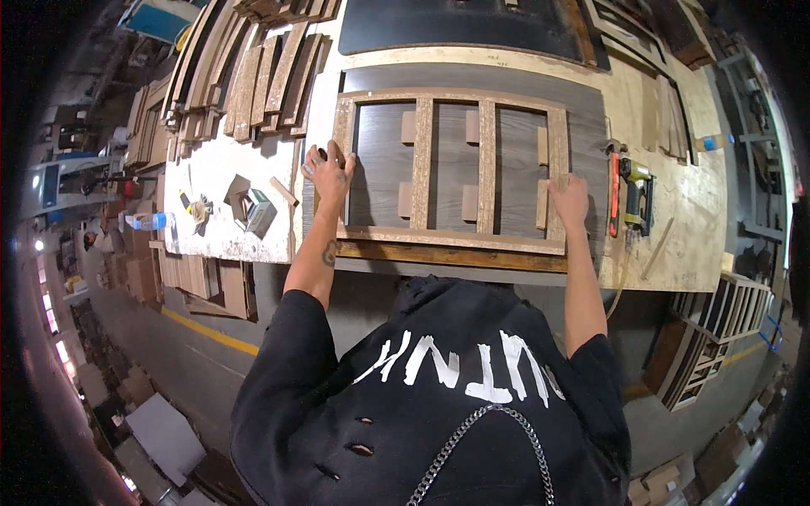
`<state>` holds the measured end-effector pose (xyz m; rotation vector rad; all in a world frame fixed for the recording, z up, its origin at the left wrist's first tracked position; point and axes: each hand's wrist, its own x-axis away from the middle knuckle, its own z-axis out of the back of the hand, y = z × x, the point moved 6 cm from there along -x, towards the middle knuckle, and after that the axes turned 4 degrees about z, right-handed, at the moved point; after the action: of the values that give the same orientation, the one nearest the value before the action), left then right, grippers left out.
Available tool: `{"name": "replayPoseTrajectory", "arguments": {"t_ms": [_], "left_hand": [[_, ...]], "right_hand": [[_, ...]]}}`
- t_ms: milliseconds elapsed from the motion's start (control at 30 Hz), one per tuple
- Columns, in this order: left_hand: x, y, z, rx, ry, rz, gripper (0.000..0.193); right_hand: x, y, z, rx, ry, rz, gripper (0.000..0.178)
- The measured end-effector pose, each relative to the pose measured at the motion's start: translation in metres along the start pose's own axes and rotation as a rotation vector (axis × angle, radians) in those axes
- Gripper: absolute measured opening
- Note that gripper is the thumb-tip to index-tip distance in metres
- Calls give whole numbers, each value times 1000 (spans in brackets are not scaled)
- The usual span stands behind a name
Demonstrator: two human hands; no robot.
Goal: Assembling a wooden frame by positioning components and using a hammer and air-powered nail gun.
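A wooden frame [423,160] with two inner slats lies on a grey wood-grain panel [380,169] in front of me. Several small wooden blocks [469,202] sit against its slats and right rail. My left hand [331,173] grips the left rail near its middle, fingers bent over the edge. On the opposite side, my right hand [570,202] holds the right rail, its fingertips close to a block. To the right of that hand lie a yellow and black nail gun [634,192] and a long orange-red tool [615,185].
Piles of wooden strips [268,80] lie at the far left of the workbench [675,253]. A dark panel [456,29] stands beyond the frame. An opened box [253,211] and a small wood piece [284,191] rest at left. Slatted frames [721,312] stand low at right.
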<state>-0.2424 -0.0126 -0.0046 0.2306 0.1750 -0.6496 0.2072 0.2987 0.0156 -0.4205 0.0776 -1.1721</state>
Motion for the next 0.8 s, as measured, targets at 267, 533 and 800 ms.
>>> {"name": "replayPoseTrajectory", "arguments": {"t_ms": [267,533,800], "left_hand": [[5,7,-20,27,12,65,61],[10,-9,-11,94,-31,96,71],[67,-28,13,129,-62,113,81]], "right_hand": [[0,10,-5,-24,131,-12,54],[10,-6,-6,139,12,-62,61],[31,11,-17,105,-60,95,49]]}}
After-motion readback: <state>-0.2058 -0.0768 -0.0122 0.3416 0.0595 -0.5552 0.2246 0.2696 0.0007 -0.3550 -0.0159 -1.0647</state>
